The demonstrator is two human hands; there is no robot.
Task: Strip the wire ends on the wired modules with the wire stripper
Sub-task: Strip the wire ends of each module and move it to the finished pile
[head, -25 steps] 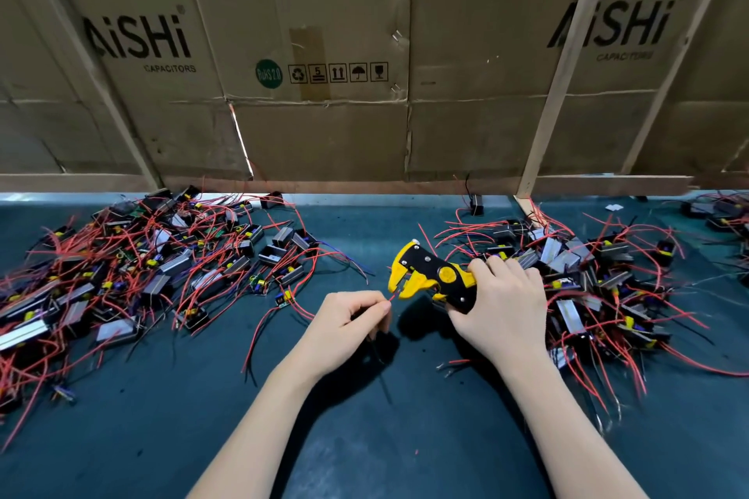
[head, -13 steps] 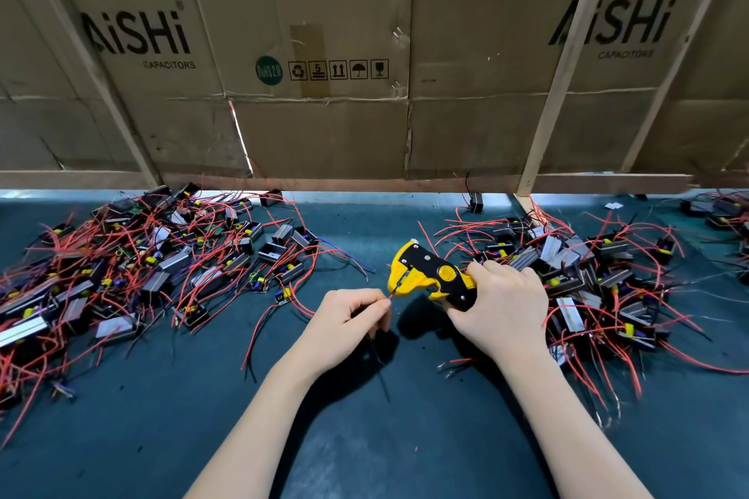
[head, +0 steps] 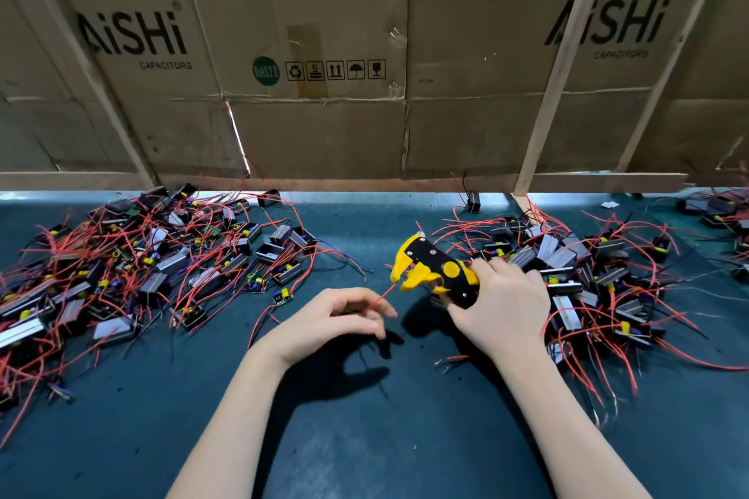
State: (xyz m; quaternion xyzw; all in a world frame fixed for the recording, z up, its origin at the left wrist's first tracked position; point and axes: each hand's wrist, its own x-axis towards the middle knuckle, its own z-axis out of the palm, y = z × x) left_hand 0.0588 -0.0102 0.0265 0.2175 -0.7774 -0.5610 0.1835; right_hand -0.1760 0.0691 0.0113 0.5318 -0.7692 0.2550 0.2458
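Over dark mat (head: 364,438), left hand (head: 332,320) has uncurled, fingers (head: 381,310) spread.

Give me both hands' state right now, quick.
Left hand: pinches a red wire, other fingers loosely spread.
Right hand: grips the wire stripper.

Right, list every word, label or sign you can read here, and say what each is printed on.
"AiSHi CAPACITORS": left cardboard panel.
"AiSHi CAPACITORS": right cardboard panel, small line blurred.
"RoHS 2.0": green round sticker.
"5": in the row of handling symbols, beside recycle, arrows, umbrella and glass signs.
Wire stripper and modules: no readable text.
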